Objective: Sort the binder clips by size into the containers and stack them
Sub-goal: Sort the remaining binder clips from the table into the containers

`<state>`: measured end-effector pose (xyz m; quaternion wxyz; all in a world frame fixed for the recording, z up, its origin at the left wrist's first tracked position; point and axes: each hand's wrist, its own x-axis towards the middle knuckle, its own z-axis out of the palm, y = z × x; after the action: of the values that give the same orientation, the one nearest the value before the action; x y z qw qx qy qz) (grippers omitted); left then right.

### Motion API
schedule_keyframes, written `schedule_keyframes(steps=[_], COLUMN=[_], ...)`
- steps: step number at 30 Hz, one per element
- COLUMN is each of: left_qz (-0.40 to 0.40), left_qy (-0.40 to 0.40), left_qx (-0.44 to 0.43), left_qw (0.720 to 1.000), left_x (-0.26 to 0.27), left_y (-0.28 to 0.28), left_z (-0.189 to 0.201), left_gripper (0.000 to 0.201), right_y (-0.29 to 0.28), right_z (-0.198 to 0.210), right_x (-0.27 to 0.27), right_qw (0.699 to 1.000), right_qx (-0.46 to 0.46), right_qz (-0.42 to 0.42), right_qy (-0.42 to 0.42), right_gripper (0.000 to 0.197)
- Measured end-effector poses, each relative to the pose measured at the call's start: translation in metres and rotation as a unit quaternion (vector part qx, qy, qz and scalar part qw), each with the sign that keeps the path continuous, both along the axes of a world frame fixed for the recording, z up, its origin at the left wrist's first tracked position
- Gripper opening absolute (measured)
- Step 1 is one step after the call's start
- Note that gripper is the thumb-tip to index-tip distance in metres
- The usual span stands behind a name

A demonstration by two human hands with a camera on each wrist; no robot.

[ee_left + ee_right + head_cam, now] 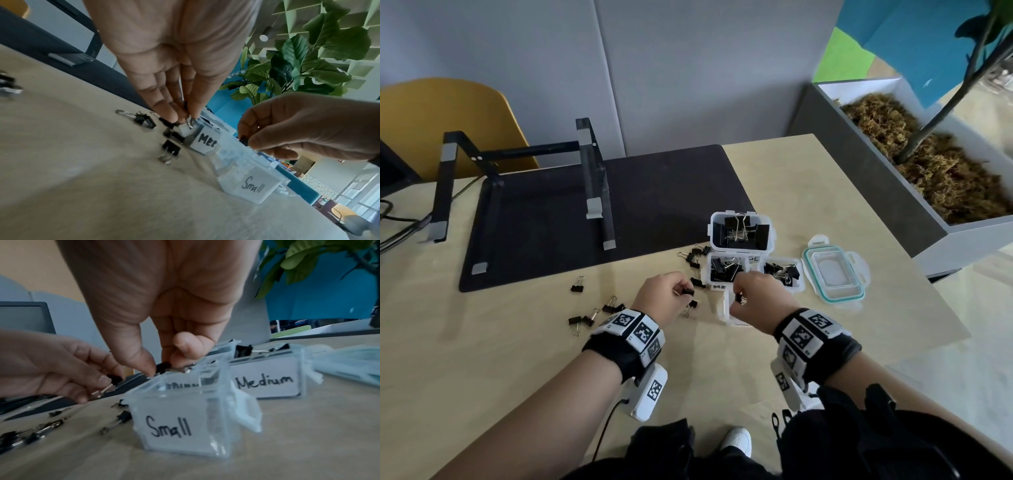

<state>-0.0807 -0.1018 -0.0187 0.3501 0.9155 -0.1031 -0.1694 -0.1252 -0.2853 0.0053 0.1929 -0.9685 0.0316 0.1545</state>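
Small black binder clips, silver wire handles, one pinched in each of both hands.

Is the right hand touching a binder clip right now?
Touching. The right wrist view shows the right hand pinching a small binder clip between thumb and fingers, above the Small container.

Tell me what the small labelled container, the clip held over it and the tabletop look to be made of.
Clear box labelled Small: likely glossy translucent plastic; the far wall shows through.
Small black binder clip pinched by the right hand: apparently dark-coated metal with shiny silver wire handles.
Pale tabletop: matte, faintly grained, perhaps wood or laminate.
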Motion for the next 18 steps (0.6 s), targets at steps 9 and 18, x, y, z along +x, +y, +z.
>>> schedule_keyframes(steps=[9, 18], left_qz=[-0.041, -0.031], left_qy=[-0.023, -0.037], left_qx=[-0.03, -0.041], left_qw=[0.998, 0.998], left_x=[-0.01, -0.015], left_y=[-0.037, -0.052], left_z=[0.013, 0.012], left_gripper=[0.016, 0.019], right_y=[-0.035, -0.036], right_z=[0.006, 0.0], right_x=[-0.019, -0.021], right_qw=[0.999, 0.998], right_qx=[0.025, 0.026], right_qz=[-0.008, 0.012], right_qy=[0.03, 0.053], right_gripper=[0.053, 0.084])
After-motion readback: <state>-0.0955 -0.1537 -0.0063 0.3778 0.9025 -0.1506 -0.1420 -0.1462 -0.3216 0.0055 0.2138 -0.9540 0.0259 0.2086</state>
